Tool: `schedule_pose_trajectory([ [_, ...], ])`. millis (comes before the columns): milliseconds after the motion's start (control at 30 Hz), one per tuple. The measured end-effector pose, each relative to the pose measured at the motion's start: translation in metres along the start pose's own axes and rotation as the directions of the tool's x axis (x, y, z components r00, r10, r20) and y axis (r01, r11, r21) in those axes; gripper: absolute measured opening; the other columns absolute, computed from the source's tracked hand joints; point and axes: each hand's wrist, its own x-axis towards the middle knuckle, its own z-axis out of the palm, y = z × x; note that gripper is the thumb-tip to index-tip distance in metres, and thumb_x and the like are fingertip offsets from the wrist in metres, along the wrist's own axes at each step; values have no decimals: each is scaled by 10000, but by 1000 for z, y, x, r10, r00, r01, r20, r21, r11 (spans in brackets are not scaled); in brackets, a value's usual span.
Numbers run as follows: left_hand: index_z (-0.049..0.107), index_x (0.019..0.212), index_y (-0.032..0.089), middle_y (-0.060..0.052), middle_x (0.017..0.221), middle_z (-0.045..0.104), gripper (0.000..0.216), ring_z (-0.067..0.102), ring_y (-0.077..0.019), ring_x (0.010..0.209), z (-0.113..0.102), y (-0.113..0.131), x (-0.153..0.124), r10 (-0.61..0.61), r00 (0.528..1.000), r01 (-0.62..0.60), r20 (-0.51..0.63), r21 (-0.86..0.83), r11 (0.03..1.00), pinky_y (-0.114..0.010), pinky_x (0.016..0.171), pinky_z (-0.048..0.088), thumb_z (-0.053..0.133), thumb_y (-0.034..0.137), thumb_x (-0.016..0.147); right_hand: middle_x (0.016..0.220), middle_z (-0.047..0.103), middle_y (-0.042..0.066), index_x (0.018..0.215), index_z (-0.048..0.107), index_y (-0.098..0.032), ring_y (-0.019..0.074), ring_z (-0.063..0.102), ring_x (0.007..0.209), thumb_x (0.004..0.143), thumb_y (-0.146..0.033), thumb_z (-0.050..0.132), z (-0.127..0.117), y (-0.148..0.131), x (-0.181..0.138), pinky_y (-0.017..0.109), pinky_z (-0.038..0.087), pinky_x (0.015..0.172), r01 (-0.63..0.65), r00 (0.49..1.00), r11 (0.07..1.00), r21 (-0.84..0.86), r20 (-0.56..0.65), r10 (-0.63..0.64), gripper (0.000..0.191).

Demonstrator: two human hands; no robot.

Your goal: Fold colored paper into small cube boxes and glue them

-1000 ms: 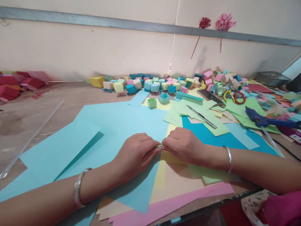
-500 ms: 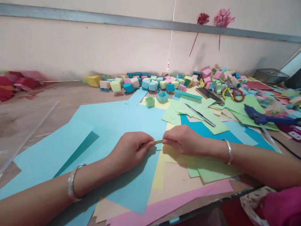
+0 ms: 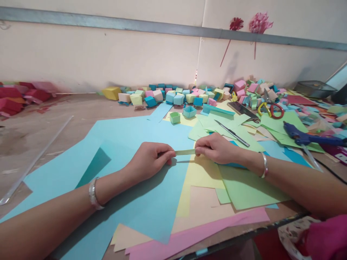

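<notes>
A narrow pale green paper strip (image 3: 185,152) is stretched level between my two hands, just above the sheets. My left hand (image 3: 151,159) pinches its left end between thumb and fingers. At the other end, my right hand (image 3: 217,148) pinches it with the fingertips curled in. Under my left hand lies a large light blue paper sheet (image 3: 141,139); its left part is folded or curled up. Pale yellow paper (image 3: 204,171) and a green sheet (image 3: 252,186) lie below my right hand. Beyond them stand a small green paper box (image 3: 175,117) and a light blue one (image 3: 189,112).
A craft knife (image 3: 231,133) lies on green scraps. To the right are scissors (image 3: 271,109), a phone (image 3: 242,110) and a blue glue gun (image 3: 303,136). Many folded paper boxes (image 3: 179,98) line the wall. A clear ruler-like strip (image 3: 40,155) lies at left.
My hands have moved apart, so more of the green strip shows between them. My right hand has shifted slightly right and up. The view has moved a little.
</notes>
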Motion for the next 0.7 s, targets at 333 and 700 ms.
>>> schedule_pose_trajectory([
  [333,724,963,197,-9,814,760,222,683,-147,699,5,-11,0,39,977,-49,-208,-46,998,-254,682,516,538,170,845,516,454,-7,657,577,-161,120,326,527,870,-130,397,15,22,-2,272,246,550,237,858,709,-664,-199,-474,281],
  [700,699,832,208,3,688,701,205,634,-178,780,9,5,-8,467,870,-328,-161,519,790,-440,943,347,509,194,908,530,424,-10,611,499,-168,134,277,543,897,-73,413,32,-5,0,300,198,566,365,741,482,-797,-65,-668,313],
])
